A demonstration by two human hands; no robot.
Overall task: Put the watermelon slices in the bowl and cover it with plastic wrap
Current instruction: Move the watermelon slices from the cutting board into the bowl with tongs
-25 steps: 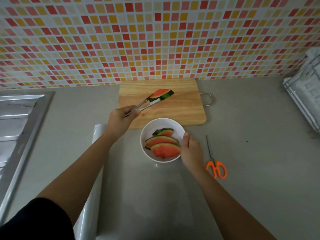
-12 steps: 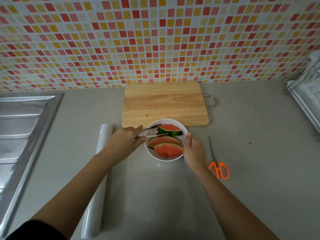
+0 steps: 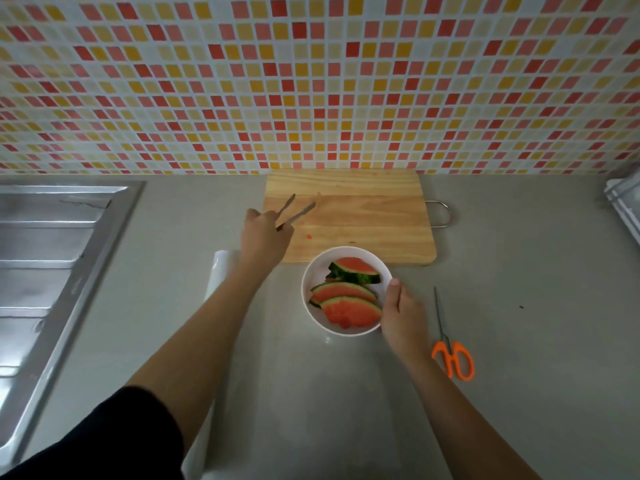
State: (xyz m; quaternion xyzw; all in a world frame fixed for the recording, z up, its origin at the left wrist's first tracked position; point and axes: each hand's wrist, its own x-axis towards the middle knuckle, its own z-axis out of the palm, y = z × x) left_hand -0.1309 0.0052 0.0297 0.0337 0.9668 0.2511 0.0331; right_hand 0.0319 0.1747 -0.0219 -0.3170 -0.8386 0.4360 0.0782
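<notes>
Gripping empty metal tongs, left hand should park them; right hand clasps round white bowl at 4 o'clock.

The plastic wrap roll lies mostly hidden under my left arm; the rack and sink run off the edges.

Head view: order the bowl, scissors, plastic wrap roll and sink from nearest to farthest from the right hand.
1. The bowl: the right hand grips its right rim.
2. The scissors: on the counter, just right of the hand.
3. The plastic wrap roll: left, beyond the bowl.
4. The sink: far left.
</notes>
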